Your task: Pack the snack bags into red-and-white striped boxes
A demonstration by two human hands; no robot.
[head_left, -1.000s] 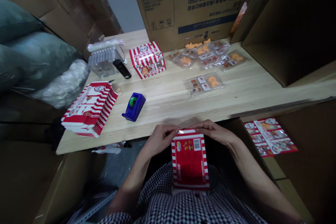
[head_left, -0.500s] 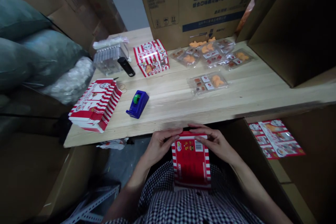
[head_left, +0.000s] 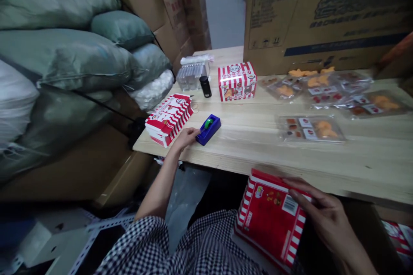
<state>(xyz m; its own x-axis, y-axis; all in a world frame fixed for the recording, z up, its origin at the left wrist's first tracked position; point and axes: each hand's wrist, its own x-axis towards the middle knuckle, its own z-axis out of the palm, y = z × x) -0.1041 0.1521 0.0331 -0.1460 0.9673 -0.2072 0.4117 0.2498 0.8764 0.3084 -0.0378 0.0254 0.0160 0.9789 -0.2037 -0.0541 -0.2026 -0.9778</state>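
Note:
My right hand (head_left: 325, 210) grips the upper right edge of a red and white striped carton (head_left: 271, 219), which leans in my lap with its barcode side up. The thumb lies over the face near the barcode; the other fingers are partly hidden behind the top. Out to the left, my left hand (head_left: 187, 137) pinches at the front end of a blue tape dispenser (head_left: 209, 131) with a green roll. The strip of tape between the fingertips is too small to make out clearly. Close by that hand lies a stack of flattened striped cartons (head_left: 169, 116).
A formed striped box (head_left: 237, 81) stands farther back, beside a black cylinder (head_left: 205, 87) and clear plastic trays (head_left: 192, 75). Several packs of toy food, one being a front pack (head_left: 311, 129), lie to the right. A large cardboard box (head_left: 290, 17) stands behind; stuffed sacks (head_left: 74, 60) pile up left.
My left hand has let go of the carton and reached left to the tape dispenser. The right hand keeps the carton, now tilted. The view has turned left.

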